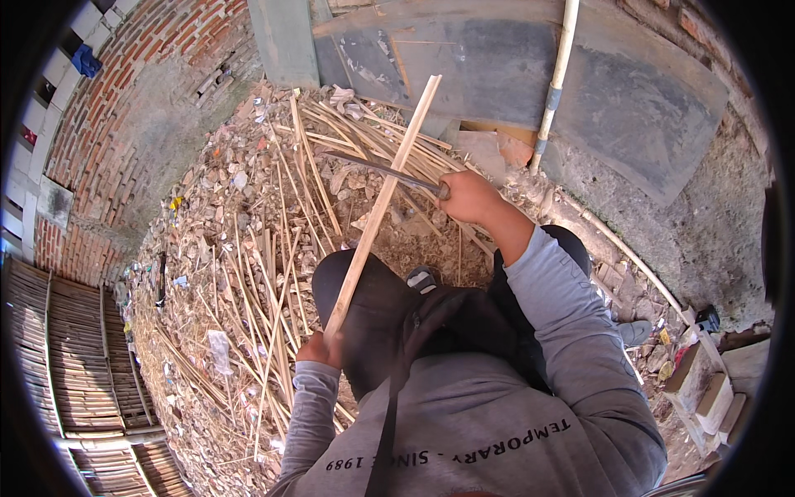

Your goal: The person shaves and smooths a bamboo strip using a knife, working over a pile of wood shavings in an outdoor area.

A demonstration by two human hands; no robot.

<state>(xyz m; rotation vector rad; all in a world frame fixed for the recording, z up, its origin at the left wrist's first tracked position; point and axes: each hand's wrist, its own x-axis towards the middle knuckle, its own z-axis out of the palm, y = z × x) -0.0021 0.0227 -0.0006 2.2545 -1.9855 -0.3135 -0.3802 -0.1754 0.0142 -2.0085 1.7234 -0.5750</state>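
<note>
A long pale bamboo strip (383, 203) slants up and away across my left knee. My left hand (320, 350) is closed round its near end, low beside that knee. In my right hand (474, 199) is the handle of a machete (383, 168), gripped in a fist. The dark, narrow blade points left and meets the strip past its middle; the exact contact is too small to tell. Beyond the blade, a loose heap of similar bamboo strips (331, 124) lies on the ground, and more thin strips (269, 290) are scattered to the left of my knee.
Rubble and litter (190, 248) cover the ground. A grey panel (489, 70) leans at the back, with a pale pole (556, 83) upright before it. A brick wall (99, 149) stands far left, a slatted bamboo screen (79, 348) near left, and wooden blocks (704, 398) at right.
</note>
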